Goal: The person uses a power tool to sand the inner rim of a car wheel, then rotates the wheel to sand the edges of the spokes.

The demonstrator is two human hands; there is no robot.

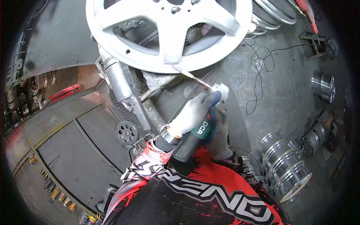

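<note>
A green-and-black DCA power grinder point(201, 129) is held in both gloved hands. My left hand point(193, 112), in a pale glove with a watch at the wrist, wraps round the tool near its head. Partly hidden behind the tool, my right hand point(220, 140) grips it from the other side. From the silvery grinder head point(222, 92) a thin rod-like attachment point(197, 79) points up and left. Its pale tip meets the lower lip of a white alloy wheel point(170, 41), just below a spoke; whether it touches cannot be made out.
Under the wheel stands a machine with a silver cylinder point(119, 80). Shiny rims point(281, 161) are stacked at right, with another rim point(323, 86) farther up. A black cable point(258, 80) lies looped on the floor. A black handwheel point(126, 132) is at left.
</note>
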